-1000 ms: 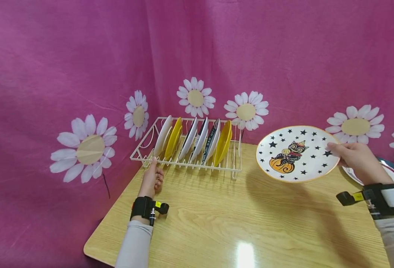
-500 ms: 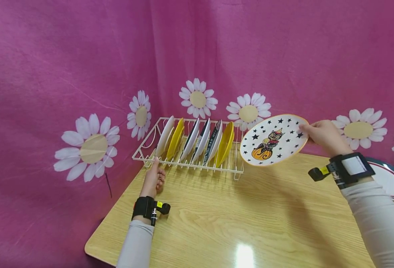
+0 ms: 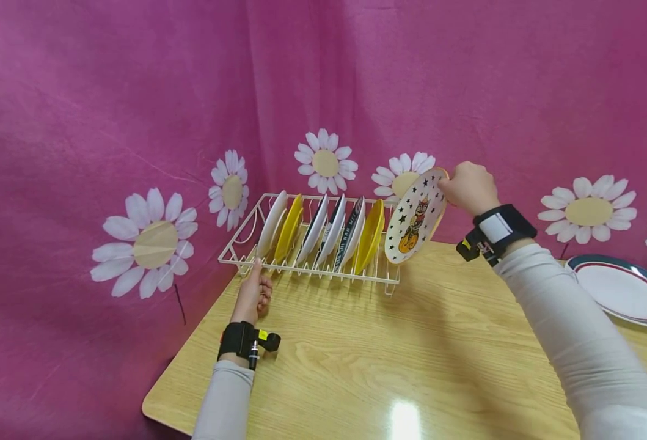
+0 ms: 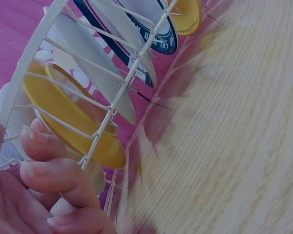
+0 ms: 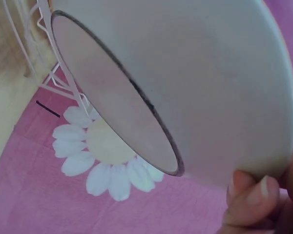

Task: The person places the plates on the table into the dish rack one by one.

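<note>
My right hand point(image 3: 470, 187) pinches the rim of a white plate point(image 3: 413, 220) with an orange edge, black stars and a cat on a pumpkin. The plate is tilted steeply beside the right end of a white wire dish rack point(image 3: 312, 269). Its plain underside point(image 5: 210, 87) fills much of the right wrist view. My left hand point(image 3: 253, 293) holds the rack's front rail near its left end, thumb on top and fingers curled. Several plates stand in the rack, among them a yellow plate point(image 3: 370, 237) at the right, another yellow plate point(image 3: 289, 229), and a white plate point(image 3: 271, 225) at the left.
A white plate with a dark patterned rim point(image 3: 620, 287) lies at the right on the wooden table point(image 3: 323, 360). A pink curtain with daisies point(image 3: 438, 73) stands close behind and to the left of the rack. The table's left corner is rounded.
My right hand has carried the star plate left to the rack and turned it from nearly flat to steeply tilted. The left hand stays at the rack's front rail.
</note>
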`<state>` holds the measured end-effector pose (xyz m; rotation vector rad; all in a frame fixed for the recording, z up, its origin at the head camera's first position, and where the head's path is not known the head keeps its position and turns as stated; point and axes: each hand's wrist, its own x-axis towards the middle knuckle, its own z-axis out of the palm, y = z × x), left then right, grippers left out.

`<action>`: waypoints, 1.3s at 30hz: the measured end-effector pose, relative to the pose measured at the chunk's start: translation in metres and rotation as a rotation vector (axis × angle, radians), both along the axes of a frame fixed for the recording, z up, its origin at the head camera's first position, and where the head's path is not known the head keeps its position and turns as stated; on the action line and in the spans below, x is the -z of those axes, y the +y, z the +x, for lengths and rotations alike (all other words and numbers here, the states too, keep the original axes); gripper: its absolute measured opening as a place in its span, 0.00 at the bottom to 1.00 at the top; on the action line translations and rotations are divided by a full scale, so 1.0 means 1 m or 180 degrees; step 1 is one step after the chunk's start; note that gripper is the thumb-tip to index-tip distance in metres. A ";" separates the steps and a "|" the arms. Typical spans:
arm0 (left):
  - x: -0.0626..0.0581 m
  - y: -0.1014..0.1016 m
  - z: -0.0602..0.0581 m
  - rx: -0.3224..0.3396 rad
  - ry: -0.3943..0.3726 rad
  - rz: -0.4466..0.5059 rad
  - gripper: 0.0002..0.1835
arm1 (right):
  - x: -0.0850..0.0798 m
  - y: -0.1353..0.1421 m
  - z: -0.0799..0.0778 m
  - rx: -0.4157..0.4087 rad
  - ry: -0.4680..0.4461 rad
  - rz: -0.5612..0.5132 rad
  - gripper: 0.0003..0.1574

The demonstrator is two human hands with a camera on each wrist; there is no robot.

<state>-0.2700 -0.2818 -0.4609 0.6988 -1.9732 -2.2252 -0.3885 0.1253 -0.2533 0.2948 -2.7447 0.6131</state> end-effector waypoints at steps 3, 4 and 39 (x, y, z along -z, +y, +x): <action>0.000 -0.001 0.000 0.0006 -0.0010 -0.0008 0.37 | -0.004 -0.015 -0.002 0.0077 -0.0048 0.0106 0.21; 0.000 -0.001 0.000 0.0004 -0.0013 -0.0002 0.37 | -0.004 -0.020 -0.003 0.0096 -0.0058 0.0130 0.20; -0.005 0.003 0.007 0.0030 0.0003 -0.0057 0.38 | 0.024 -0.073 -0.010 0.0024 0.0330 0.0309 0.16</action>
